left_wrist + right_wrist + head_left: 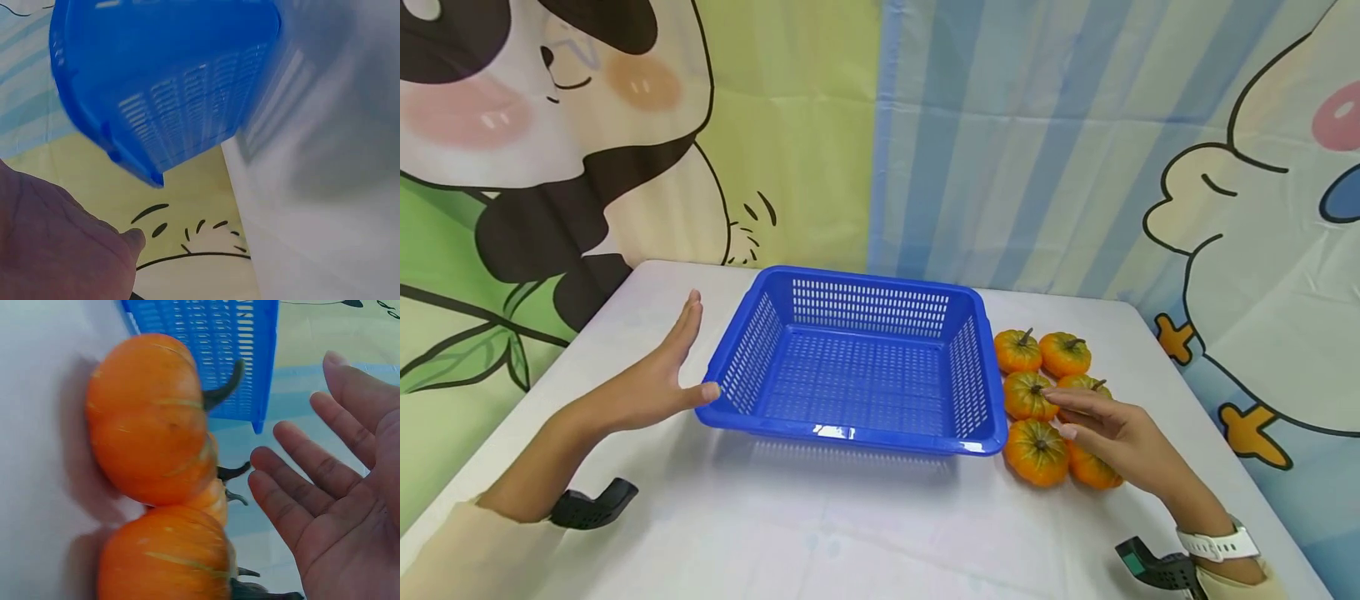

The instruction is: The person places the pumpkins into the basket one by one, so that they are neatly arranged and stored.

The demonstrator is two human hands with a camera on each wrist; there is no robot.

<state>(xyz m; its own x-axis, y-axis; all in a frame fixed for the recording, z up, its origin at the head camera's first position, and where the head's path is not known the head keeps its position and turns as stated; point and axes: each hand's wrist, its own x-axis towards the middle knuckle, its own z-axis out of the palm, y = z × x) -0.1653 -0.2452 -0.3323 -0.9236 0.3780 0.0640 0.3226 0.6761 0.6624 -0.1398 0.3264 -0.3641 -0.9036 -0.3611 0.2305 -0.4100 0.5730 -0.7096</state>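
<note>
A blue plastic basket (857,433) with slotted walls stands in the middle of the table, nothing inside it. At its left side my left hand (655,375) is raised with straight fingers, the thumb close to the rim. Several small orange pumpkins (1036,452) with dark stems sit in two columns against the basket's right side. Over the right column hovers my right hand (1112,433), its fingers extended and hiding parts of the pumpkins below. In the right wrist view, a gap shows between the open palm (344,494) and the nearest pumpkin (150,419).
The white table (880,525) reaches to a cloth backdrop (955,142) with cartoon figures behind and at both sides. A black strapped device (593,504) is on the left wrist; another black device (1157,567) and a white watch (1217,543) are on the right.
</note>
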